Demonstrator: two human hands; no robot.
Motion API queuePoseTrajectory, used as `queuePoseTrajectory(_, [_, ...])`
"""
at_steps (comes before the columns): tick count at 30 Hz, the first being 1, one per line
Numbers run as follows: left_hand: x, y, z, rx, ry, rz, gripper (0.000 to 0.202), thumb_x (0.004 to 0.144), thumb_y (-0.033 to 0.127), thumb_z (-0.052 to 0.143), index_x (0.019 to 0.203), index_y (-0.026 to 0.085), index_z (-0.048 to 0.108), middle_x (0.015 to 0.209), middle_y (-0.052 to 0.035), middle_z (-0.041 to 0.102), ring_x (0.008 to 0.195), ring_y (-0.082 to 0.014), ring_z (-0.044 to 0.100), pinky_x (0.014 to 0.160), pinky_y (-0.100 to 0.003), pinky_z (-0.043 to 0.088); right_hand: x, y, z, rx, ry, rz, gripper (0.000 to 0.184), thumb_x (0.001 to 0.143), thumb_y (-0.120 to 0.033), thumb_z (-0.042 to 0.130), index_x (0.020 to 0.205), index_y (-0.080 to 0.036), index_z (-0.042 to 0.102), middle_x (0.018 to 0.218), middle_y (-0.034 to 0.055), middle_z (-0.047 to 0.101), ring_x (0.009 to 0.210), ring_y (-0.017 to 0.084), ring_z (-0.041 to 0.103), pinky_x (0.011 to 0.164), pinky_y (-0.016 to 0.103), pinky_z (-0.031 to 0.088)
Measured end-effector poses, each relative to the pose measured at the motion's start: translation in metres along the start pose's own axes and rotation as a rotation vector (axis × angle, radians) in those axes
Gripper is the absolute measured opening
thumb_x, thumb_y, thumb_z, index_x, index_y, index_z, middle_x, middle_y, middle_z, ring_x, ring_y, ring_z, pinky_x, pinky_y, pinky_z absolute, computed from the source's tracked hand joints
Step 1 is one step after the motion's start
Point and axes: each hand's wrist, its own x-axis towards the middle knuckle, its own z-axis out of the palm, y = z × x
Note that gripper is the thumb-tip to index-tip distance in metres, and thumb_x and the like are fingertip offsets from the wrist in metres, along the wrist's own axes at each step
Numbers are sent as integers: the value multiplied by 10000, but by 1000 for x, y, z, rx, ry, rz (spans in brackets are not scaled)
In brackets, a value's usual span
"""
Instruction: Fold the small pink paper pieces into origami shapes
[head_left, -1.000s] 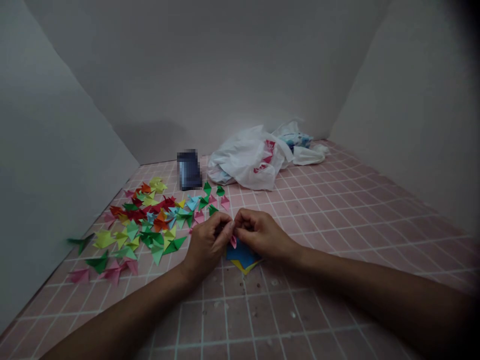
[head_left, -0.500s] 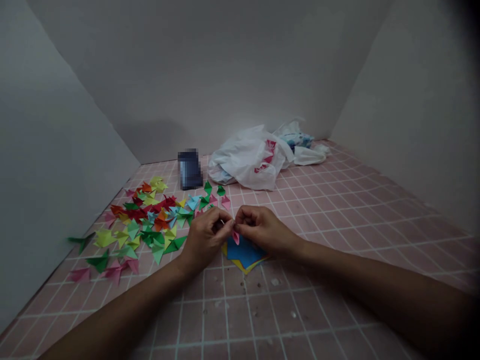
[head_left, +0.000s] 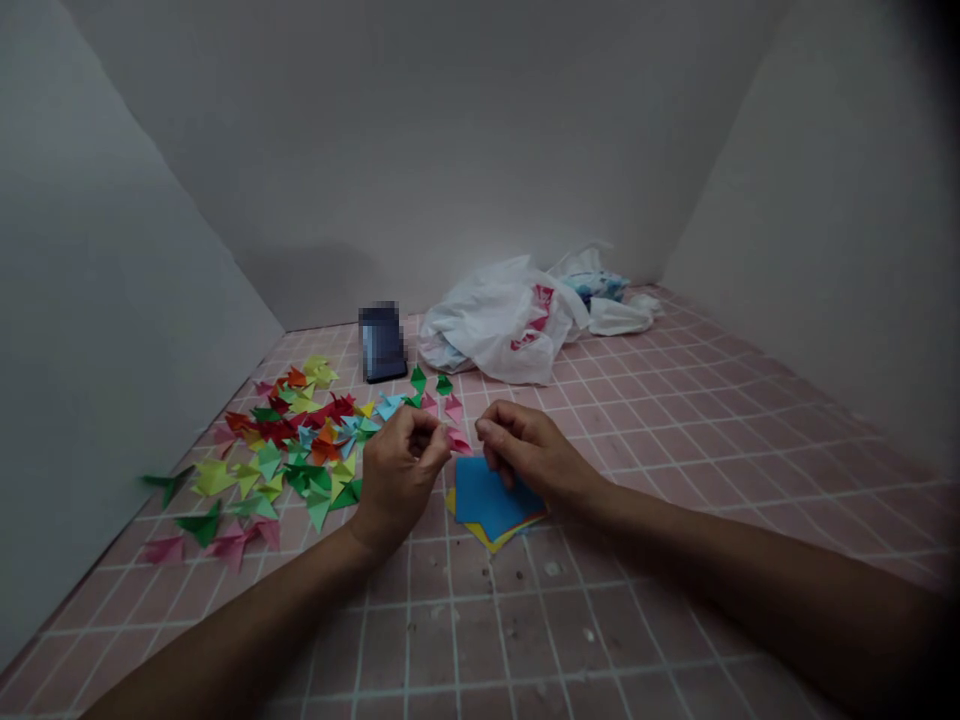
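Observation:
My left hand (head_left: 401, 470) pinches a small folded pink paper piece (head_left: 457, 441) between thumb and fingers, just above the pink tiled floor. My right hand (head_left: 525, 450) hovers beside it with fingers curled, no longer touching the pink piece as far as I can see. Under my right hand lies a small stack of square paper sheets (head_left: 491, 498), blue on top with yellow and orange edges showing.
Many folded paper triangles (head_left: 292, 445) in green, yellow, red, pink and blue lie scattered at the left. A dark phone (head_left: 382, 342) leans against the back wall. White plastic bags (head_left: 517, 315) sit at the back. Grey walls close in on three sides.
Both hands pressed the pink piece together before. Now they have parted a little; the left hand keeps the piece and has lifted it, exposing more of the blue sheet.

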Motion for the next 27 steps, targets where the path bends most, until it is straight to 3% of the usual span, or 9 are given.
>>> queuePoseTrajectory(6, [-4, 8, 2, 44, 31, 17, 84, 844, 208, 607, 788, 201, 545, 717, 24, 599, 637, -130, 615, 626, -258, 513, -5, 2, 8, -40, -36, -53, 268, 810, -416, 676, 759, -184, 553, 628, -38, 492, 551, 100, 412, 496, 227, 320])
queuePoseTrajectory(13, [-9, 7, 4, -101, 20, -93, 93, 840, 182, 597, 808, 205, 512, 733, 38, 572, 635, -118, 622, 607, -239, 500, -5, 7, 7, -81, -26, -85, 331, 732, -392, 775, 857, -196, 539, 641, -48, 515, 577, 114, 464, 531, 239, 359])
queuePoseTrajectory(19, [-15, 10, 8, -263, -4, -191, 135, 832, 198, 613, 904, 211, 501, 844, 25, 559, 686, -117, 648, 633, -241, 535, -7, 8, 8, -258, 88, -248, 148, 861, -277, 634, 801, -190, 531, 672, -28, 541, 604, 117, 486, 569, 250, 368])
queuePoseTrajectory(27, [-16, 18, 13, -459, -50, -399, 227, 779, 220, 644, 937, 208, 482, 844, 54, 534, 607, -96, 665, 623, -257, 565, -6, 9, 9, -251, 114, -251, 87, 858, -185, 574, 779, -186, 537, 678, -20, 561, 614, 123, 513, 591, 254, 389])
